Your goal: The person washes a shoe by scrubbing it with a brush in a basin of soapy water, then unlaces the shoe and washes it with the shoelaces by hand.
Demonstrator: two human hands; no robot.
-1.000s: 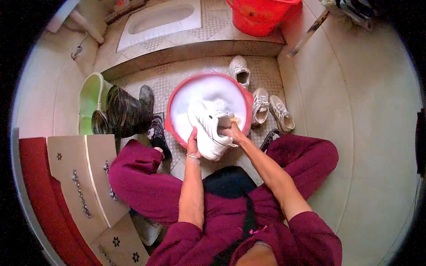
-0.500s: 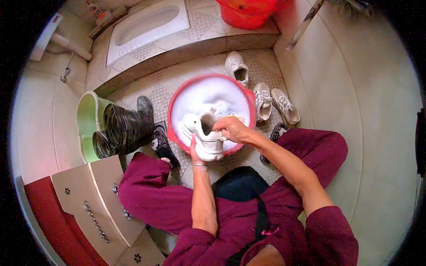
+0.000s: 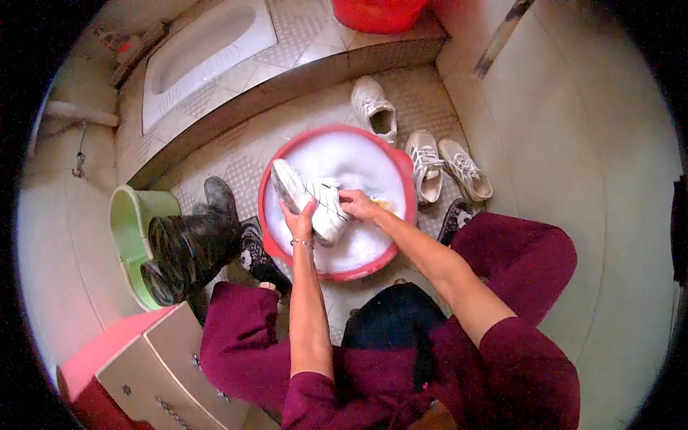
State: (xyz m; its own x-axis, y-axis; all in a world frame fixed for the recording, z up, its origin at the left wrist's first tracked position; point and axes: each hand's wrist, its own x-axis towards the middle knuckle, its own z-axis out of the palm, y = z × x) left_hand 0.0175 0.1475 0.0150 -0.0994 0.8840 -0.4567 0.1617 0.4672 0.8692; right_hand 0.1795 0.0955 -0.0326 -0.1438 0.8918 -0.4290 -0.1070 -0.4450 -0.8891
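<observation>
A white sneaker with dark lines on its side is tilted over a red basin full of white suds. My left hand wraps round the shoe from the sole side, thumb across the upper. With closed fingers, my right hand holds the shoe's opening edge on the other side; its fingertips are partly hidden. Behind my right hand, something yellow pokes out of the foam; its kind is unclear.
Beyond the basin stand a white shoe and a pair of white sneakers. Dark boots lean by a green tub at left, above a drawer cabinet. A squat toilet and a red bucket are on the raised step.
The sneaker has been turned, so its side and sole edge show instead of its opening. Both hands have shifted with it, and the camera view has moved slightly.
</observation>
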